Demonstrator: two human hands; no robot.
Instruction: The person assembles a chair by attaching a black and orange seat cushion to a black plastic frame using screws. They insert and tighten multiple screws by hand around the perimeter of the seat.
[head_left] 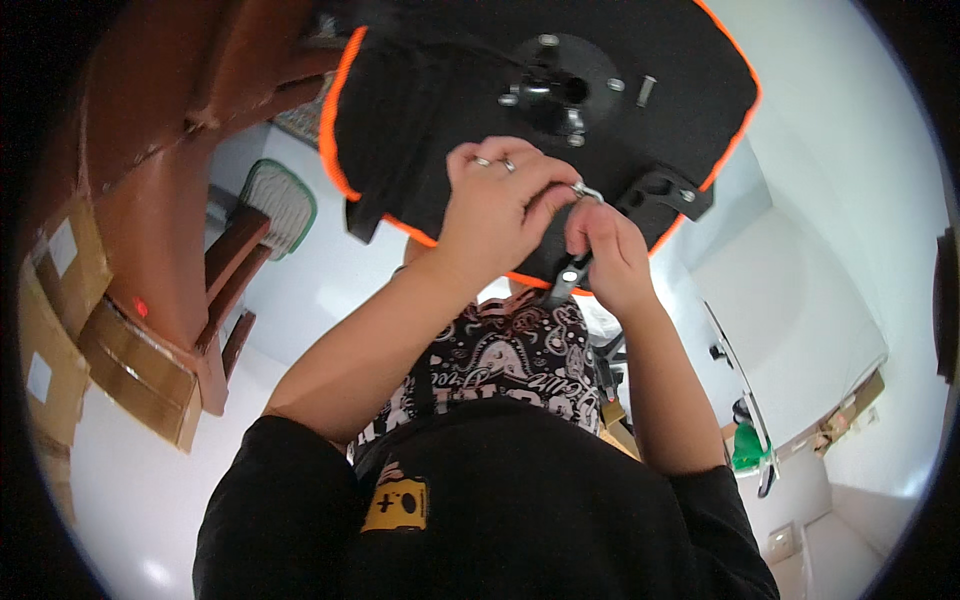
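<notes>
In front of me a black padded seat [430, 130] with orange edging lies with its fittings facing me. A black round mount [555, 95] is fixed on it, with several silver bolt heads around it. My left hand [495, 210], wearing rings, pinches a small silver metal piece [588, 190], which looks like a bolt. The fingers of my right hand [615, 255] are curled close together at the piece's other end; what they grip is partly hidden. Beside that hand are a black bracket [690, 197] and another black fitting [568, 280]. A loose bolt [647, 91] rests on the seat.
Brown leather-like furniture [160, 220] rises at the left, with cardboard boxes [140, 375] by it. A green-edged mesh chair back [280, 205] stands behind. To the right are a white panel [790, 330] and a green item [747, 447].
</notes>
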